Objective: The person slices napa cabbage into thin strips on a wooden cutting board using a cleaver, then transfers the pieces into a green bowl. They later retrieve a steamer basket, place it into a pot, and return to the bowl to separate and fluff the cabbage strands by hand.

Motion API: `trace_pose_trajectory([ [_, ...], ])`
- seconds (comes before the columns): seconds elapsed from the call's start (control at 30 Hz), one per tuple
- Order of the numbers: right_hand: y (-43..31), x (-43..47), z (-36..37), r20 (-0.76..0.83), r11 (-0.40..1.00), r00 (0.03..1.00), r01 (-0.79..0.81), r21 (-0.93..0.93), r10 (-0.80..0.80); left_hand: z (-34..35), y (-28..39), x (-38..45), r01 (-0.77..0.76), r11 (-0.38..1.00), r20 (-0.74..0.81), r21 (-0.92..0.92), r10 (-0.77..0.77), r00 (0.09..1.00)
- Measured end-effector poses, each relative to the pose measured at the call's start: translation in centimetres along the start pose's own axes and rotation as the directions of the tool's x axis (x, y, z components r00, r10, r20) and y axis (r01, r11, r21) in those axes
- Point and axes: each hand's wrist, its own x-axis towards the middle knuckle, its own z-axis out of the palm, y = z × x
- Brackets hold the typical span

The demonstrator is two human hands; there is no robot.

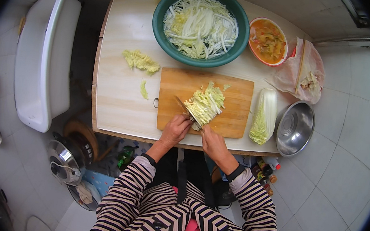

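Note:
My right hand (215, 143) grips the handle end of a kitchen knife (182, 105), whose blade slants up and left over a wooden cutting board (174, 84). Against the blade's right side lies a heap of shredded napa cabbage (208, 102). My left hand (176, 128) has its fingers bunched at the blade's left side, near the board's front edge. Whether a piece of cabbage is pinched in those fingertips is hidden. Just right of the board lies a larger piece of napa cabbage (263, 117), with its pale stem end pointing away from me.
Behind the board stands a green basin (159, 41) of shredded cabbage in water. A bowl of orange-red soupy food (268, 41), a plastic bag (317, 66) with a chopstick on it and a steel bowl (293, 127) line the right. Loose cabbage leaf (141, 61) lies left; a white sink (46, 67) stands beyond.

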Motion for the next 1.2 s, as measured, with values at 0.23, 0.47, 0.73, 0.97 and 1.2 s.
trace_pose_trajectory([
  [0.23,0.3,-1.4,-4.5,-0.025,0.987,0.989,-0.147,0.064,0.149,-0.2,2.3,-1.5,0.486,0.695,-0.100,-0.529,-0.620,0.778],
  [0.47,4.5,0.6,-9.0,-0.239,0.959,0.957,-0.214,-0.188,0.166,1.3,4.7,-0.3,0.520,0.086,0.187,-0.850,-0.873,0.450],
  [0.73,4.4,0.2,-7.8,-0.143,0.953,0.970,-0.223,-0.204,0.196,3.3,6.1,4.5,0.377,0.003,0.198,-0.926,-0.847,0.494],
  [0.97,2.5,-1.3,-5.1,-0.086,0.975,0.984,-0.141,0.170,0.157,4.6,6.2,6.7,0.420,0.040,0.200,-0.907,-0.836,0.511],
  [1.2,-0.9,-1.0,-7.1,-0.079,0.953,0.968,-0.217,0.211,0.238,2.1,8.0,9.1,0.401,0.025,0.231,-0.916,-0.782,0.578],
])
